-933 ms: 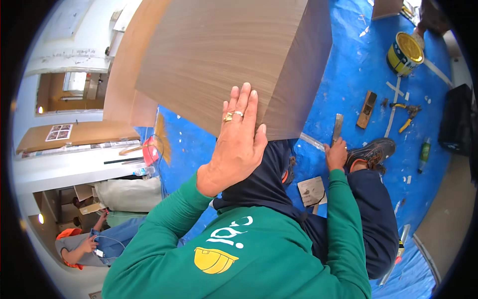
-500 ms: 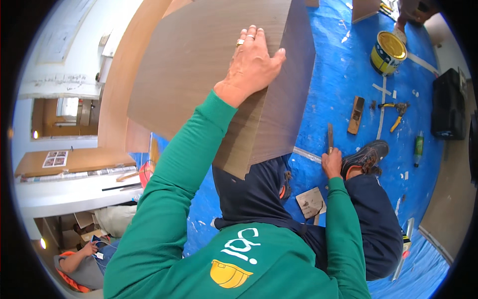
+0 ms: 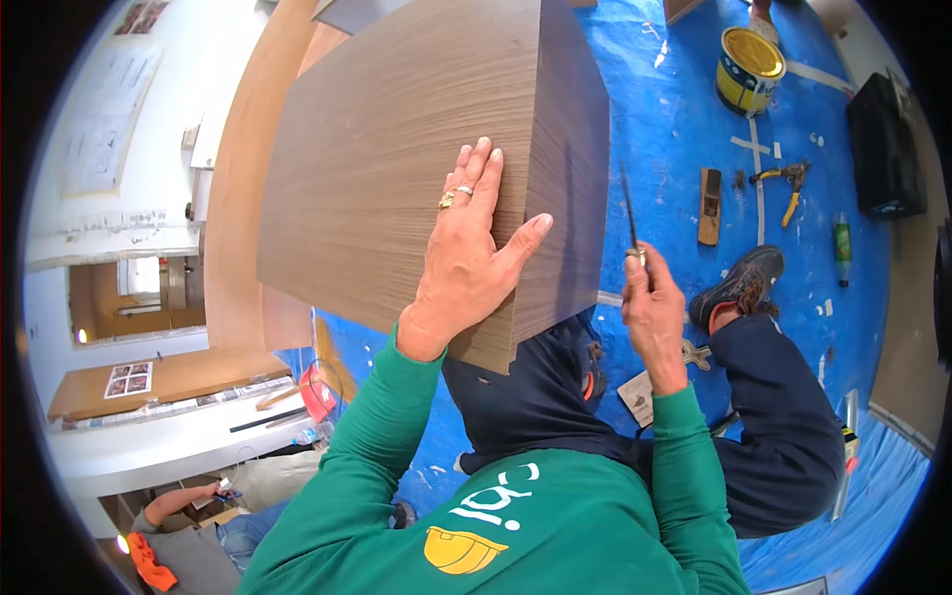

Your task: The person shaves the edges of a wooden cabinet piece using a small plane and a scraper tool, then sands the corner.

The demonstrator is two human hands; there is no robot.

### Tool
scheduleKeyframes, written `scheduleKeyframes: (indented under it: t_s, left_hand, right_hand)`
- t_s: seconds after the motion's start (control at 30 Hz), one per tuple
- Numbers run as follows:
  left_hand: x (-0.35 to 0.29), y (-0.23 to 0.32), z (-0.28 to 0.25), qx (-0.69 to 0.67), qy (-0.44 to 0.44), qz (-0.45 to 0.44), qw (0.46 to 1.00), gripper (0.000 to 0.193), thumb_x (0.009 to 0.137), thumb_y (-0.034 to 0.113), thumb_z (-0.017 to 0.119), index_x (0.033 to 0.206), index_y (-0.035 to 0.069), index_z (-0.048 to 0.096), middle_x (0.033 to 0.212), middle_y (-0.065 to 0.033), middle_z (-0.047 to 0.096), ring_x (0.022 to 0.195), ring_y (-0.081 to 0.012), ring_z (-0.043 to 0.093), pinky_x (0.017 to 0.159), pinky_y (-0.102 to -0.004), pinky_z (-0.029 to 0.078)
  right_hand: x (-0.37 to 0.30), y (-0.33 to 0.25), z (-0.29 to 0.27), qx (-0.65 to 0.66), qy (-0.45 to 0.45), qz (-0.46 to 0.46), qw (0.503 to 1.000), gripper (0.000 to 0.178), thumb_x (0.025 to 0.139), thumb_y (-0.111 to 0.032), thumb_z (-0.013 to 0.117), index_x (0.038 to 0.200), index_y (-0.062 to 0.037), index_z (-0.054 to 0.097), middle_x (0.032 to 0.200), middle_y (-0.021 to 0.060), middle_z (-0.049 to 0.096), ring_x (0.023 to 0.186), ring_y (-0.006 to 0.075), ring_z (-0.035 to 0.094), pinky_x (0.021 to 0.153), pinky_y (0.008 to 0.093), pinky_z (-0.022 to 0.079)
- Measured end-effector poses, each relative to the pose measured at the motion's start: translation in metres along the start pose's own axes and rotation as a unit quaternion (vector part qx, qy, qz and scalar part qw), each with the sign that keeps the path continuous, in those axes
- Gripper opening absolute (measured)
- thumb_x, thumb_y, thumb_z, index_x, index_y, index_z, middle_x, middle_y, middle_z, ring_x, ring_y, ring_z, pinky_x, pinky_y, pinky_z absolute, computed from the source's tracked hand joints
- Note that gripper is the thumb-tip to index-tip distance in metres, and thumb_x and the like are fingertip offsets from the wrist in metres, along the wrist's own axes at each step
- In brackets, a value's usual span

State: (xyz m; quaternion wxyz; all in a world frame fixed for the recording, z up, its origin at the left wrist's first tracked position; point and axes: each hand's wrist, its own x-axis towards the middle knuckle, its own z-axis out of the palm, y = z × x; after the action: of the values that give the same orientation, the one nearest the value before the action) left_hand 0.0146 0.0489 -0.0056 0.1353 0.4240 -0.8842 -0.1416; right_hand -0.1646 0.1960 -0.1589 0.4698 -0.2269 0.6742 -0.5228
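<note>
My left hand (image 3: 471,243) lies flat on the brown wood-grain top of a box-shaped cabinet (image 3: 377,149), its fingers stretched out and the thumb at the edge. A shadow falls on the cabinet's side face. To the right of the cabinet, my right hand (image 3: 654,312) is closed around the handle of a file-like tool (image 3: 628,208). Its long, narrow, dark blade points away from me and stands apart from the cabinet. Whether it is truly a file is hard to make out. Below the right hand lies a small piece of board (image 3: 636,400), partly covered by my arm.
Blue sheeting (image 3: 654,129) covers the floor. On it are a wooden hand plane (image 3: 709,206), yellow-handled pliers (image 3: 786,188), a green bottle (image 3: 842,253), a yellow and dark tin (image 3: 751,71) and a black case (image 3: 886,149). Another person (image 3: 198,535) is at the lower left.
My right hand has lifted the tool from low near my shoe, and its blade now shows edge-on. My left hand sits nearer to me on the cabinet top. The view has shifted slightly.
</note>
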Motion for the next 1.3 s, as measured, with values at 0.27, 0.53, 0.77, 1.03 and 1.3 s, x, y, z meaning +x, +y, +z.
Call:
scheduleKeyframes:
  t_s: [0.27, 0.53, 0.77, 1.03, 1.3]
  left_hand:
    - [0.032, -0.004, -0.001, -0.008, -0.008, -0.023, 1.0, 0.093, 0.104, 0.04, 0.084, 0.169, -0.012, 0.043, 0.183, -0.028, 0.035, 0.174, -0.0398, 0.026, 0.139, -0.0483, 0.027]
    - [0.048, -0.008, 0.007, -0.023, 0.023, -0.02, 0.999, 0.084, 0.103, 0.034, 0.083, 0.163, -0.014, 0.051, 0.177, -0.0318, 0.044, 0.169, -0.0453, 0.035, 0.135, -0.0498, 0.034]
    - [0.079, 0.0, 0.016, -0.033, 0.122, -0.067, 0.99, 0.057, 0.108, 0.021, 0.079, 0.154, -0.009, 0.065, 0.163, -0.025, 0.064, 0.154, -0.031, 0.058, 0.127, -0.0401, 0.046]
    - [0.016, -0.003, 0.004, -0.078, 0.062, -0.063, 0.993, 0.054, 0.115, 0.025, 0.07, 0.157, -0.009, 0.062, 0.173, -0.026, 0.053, 0.166, -0.0368, 0.045, 0.135, -0.0457, 0.035]
    - [0.018, 0.0, 0.004, -0.076, 0.077, -0.047, 0.993, 0.063, 0.11, 0.03, 0.078, 0.155, -0.012, 0.063, 0.172, -0.0268, 0.054, 0.166, -0.0399, 0.044, 0.134, -0.0474, 0.036]
  right_hand:
    - [-0.035, -0.045, 0.024, -0.028, -0.025, -0.151, 0.988, 0.044, 0.116, -0.022, 0.068, 0.153, 0.0016, 0.061, 0.12, 0.0261, 0.078, 0.105, 0.0371, 0.08, 0.092, 0.0453, 0.061]
    - [-0.03, -0.045, 0.012, 0.018, -0.056, -0.112, 0.992, 0.047, 0.112, -0.019, 0.073, 0.152, 0.0019, 0.06, 0.119, 0.0262, 0.078, 0.103, 0.0378, 0.079, 0.089, 0.0457, 0.062]
    - [-0.03, -0.025, -0.001, 0.065, -0.048, -0.082, 0.993, 0.054, 0.111, -0.017, 0.075, 0.159, 0.0013, 0.058, 0.128, 0.026, 0.078, 0.109, 0.0337, 0.079, 0.095, 0.0426, 0.062]
    - [-0.045, -0.037, 0.004, 0.125, -0.099, -0.066, 0.985, 0.044, 0.104, -0.014, 0.087, 0.138, 0.001, 0.065, 0.089, 0.0078, 0.075, 0.079, 0.0122, 0.071, 0.071, 0.0317, 0.058]
    - [-0.046, -0.035, -0.003, 0.1, -0.043, -0.066, 0.992, 0.044, 0.106, -0.016, 0.085, 0.14, -0.0012, 0.063, 0.087, 0.0068, 0.072, 0.075, 0.0124, 0.063, 0.069, 0.0314, 0.054]
